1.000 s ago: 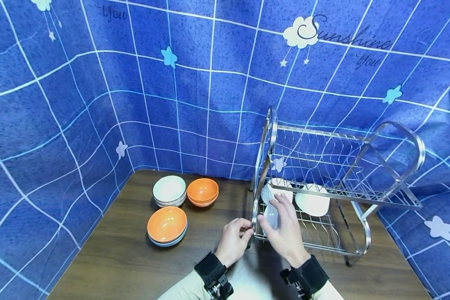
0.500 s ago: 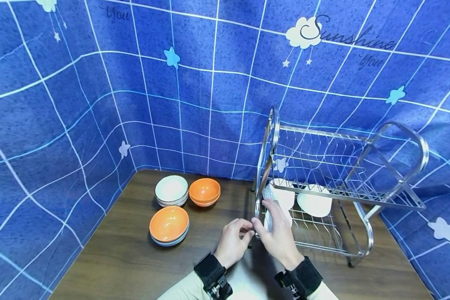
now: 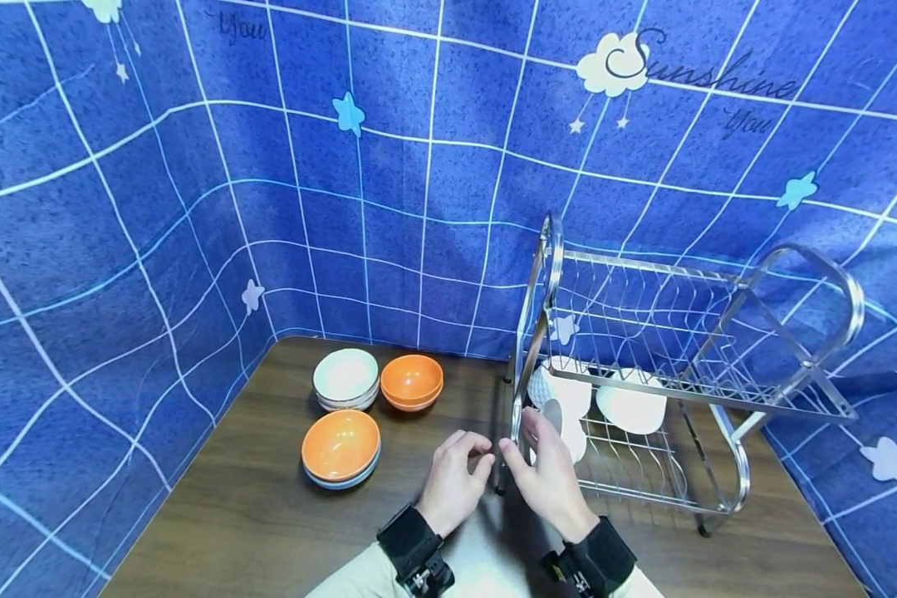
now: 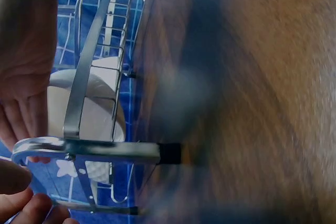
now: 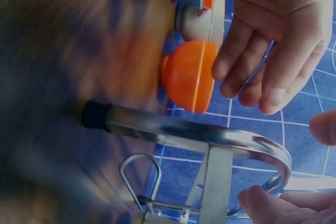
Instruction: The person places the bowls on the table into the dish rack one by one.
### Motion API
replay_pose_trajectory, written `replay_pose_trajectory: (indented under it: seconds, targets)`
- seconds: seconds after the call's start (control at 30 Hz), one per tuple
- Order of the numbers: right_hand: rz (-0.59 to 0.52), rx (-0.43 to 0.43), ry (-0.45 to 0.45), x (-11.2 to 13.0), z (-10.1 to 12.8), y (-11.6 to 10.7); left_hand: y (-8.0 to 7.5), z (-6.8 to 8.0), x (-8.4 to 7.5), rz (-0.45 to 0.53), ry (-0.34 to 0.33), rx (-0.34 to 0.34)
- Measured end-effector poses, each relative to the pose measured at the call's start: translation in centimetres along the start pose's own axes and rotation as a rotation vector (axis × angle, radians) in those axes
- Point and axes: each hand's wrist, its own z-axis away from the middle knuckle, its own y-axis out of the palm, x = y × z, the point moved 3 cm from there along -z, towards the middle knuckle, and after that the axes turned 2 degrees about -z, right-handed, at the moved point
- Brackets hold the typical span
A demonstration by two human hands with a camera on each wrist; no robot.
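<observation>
A two-tier metal dish rack point(image 3: 755, 400) stands on the right of the table. My right hand point(image 3: 549, 477) is at its left front corner, fingers extended beside the upright, with no dish in its grasp. Just left of that corner is my left hand point(image 3: 452, 482), its fingers loosely bent and holding nothing. Several white bowls stand on edge in the lower tier: a front bowl point(image 3: 575, 440) partly behind the right hand, a textured one point(image 3: 568, 390) behind it, and another point(image 3: 631, 407) to the right. In the left wrist view, the rack's curved end point(image 4: 105, 150) lies between both hands.
Left on the wooden table point(image 3: 217, 507) are stacks of bowls: white point(image 3: 346, 375), orange point(image 3: 411, 378), and orange over blue point(image 3: 340, 447). The upper tier overhangs the lower one. A blue gridded cloth point(image 3: 389, 208) hangs behind.
My right hand has drawn left and down from the front white bowl to the rack's corner, uncovering more of the bowl. My left hand has backed slightly left off the upright.
</observation>
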Motion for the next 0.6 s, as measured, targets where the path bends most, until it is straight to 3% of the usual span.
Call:
replay_pose_trajectory:
  seconds: [0.33,0.6]
  targets:
    - [-0.005,-0.036,0.039,-0.6,0.2,0.7,-2.9,-0.6,0.6,-0.130,-0.047,0.031]
    - [-0.003,-0.076,0.058,-0.9,0.4,1.1,-5.4,-1.1,1.7,-0.197,-0.094,0.018]
